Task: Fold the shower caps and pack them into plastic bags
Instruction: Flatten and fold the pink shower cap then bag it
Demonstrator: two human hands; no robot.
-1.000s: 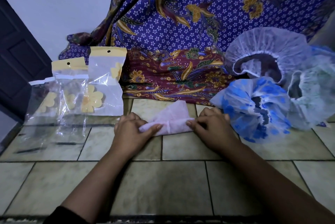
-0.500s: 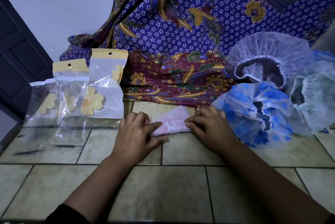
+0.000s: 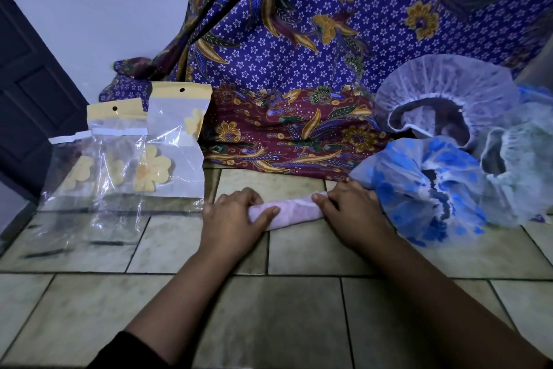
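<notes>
1. Head view: the pink, thin, crinkled shower cap (image 3: 291,210) lies on the pale tiled floor (image 3: 299,323) as a narrow strip running from nine to three o'clock, held between my two hands.
2. My left hand (image 3: 230,216) grips its nine o'clock end, with the thumb laid across the front and the fingers curled over the back.
3. My right hand (image 3: 350,210) pinches the three o'clock end with its fingers curled down on it.
4. I judge that I am in the folding step: the cap is already narrow, but it looks too long for a bag.
5. The clear plastic bags with yellow header strips and flower prints (image 3: 176,144) lean and lie at about ten o'clock from the cap, near my left hand and untouched.
6. At two to three o'clock wait three loose caps: a blue-blotched one (image 3: 419,186) touching my right hand, a white one (image 3: 443,93) behind it, and a pale greenish one (image 3: 520,177) farthest right.
7. A purple and maroon batik cloth (image 3: 299,54) hangs at twelve o'clock.
8. The next move probably calls for bringing one end over the other. I would keep pressure on the springy material so it does not open, then free my left hand to reach for a bag.
</notes>
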